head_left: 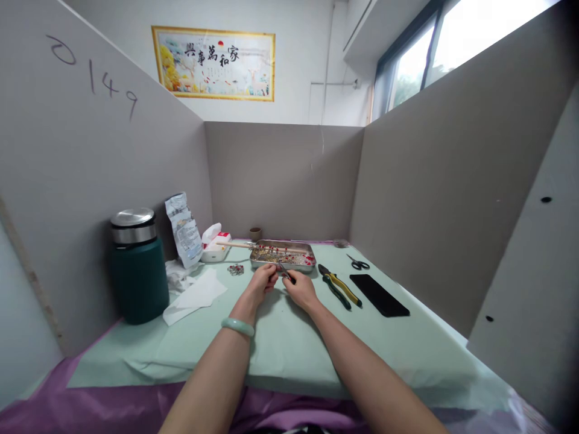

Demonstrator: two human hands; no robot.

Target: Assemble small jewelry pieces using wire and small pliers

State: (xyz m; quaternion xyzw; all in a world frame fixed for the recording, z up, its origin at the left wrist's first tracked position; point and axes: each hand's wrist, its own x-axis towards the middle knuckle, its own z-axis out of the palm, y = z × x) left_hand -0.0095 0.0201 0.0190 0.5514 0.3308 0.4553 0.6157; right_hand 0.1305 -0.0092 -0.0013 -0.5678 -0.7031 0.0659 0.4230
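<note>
My left hand (263, 283), with a pale green bangle (237, 327) on its wrist, is closed in a pinch in front of the metal tray. What its fingertips hold is too small to make out. Close beside it, my right hand (300, 290) is wrapped round small pliers (288, 276) with a dark handle; their thin metal tip points toward the left fingertips. Just beyond both hands lies the shallow metal tray (283, 269), holding red and gold-coloured beads and small pieces. A thin wooden stick (237, 245) rests across it.
On the left stand a green thermos (138, 271), a foil pouch (184, 232), a tissue pack (216, 246) and white paper (196, 296). A small bead pile (236, 269) lies left of the tray. Rightward are larger pliers (339, 286), scissors (359, 264) and a black phone (379, 295). Grey partitions (284, 181) enclose the table.
</note>
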